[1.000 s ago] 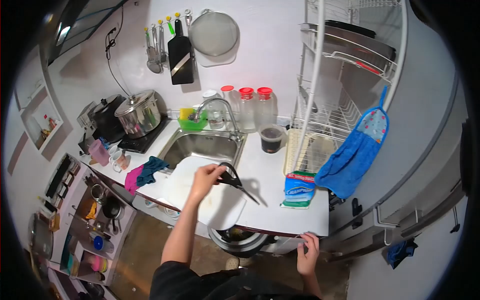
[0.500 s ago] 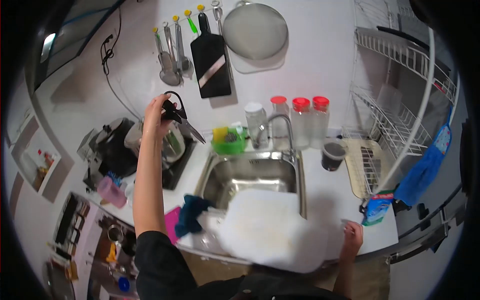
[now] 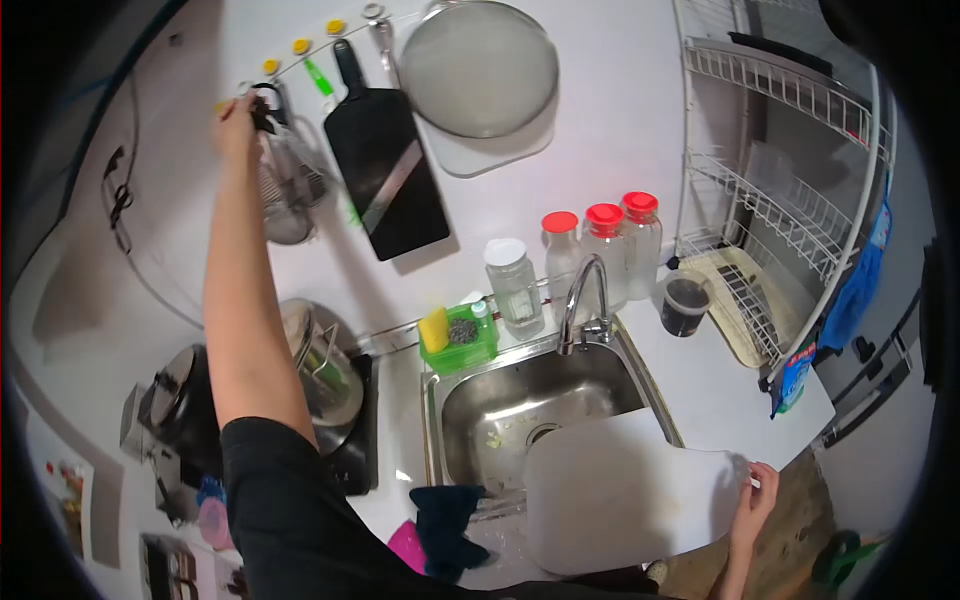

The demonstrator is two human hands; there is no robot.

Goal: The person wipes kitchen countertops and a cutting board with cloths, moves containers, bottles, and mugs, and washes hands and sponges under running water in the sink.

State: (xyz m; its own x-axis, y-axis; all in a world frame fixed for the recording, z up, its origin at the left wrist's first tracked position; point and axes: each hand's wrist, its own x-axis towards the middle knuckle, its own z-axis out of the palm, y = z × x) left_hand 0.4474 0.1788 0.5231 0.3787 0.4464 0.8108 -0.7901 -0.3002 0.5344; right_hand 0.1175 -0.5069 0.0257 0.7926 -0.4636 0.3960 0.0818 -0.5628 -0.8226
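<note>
My left hand is raised to the row of wall hooks at the upper left, fingers closed on the black-handled scissors. The blades blur into the steel utensils hanging there, so I cannot tell whether the scissors rest on a hook. My right hand grips the right end of a white cutting board. That board is held over the near side of the steel sink and the counter, covering part of the basin.
A black slicer and a round grey pan hang on the wall. Behind the sink stand a green sponge holder, a glass jar and red-lidded bottles. A dark cloth lies left. A dish rack stands right.
My left hand has carried the scissors up and left to the hanging utensils. The view has turned, and my right hand still has the cutting board, now further right in the picture.
</note>
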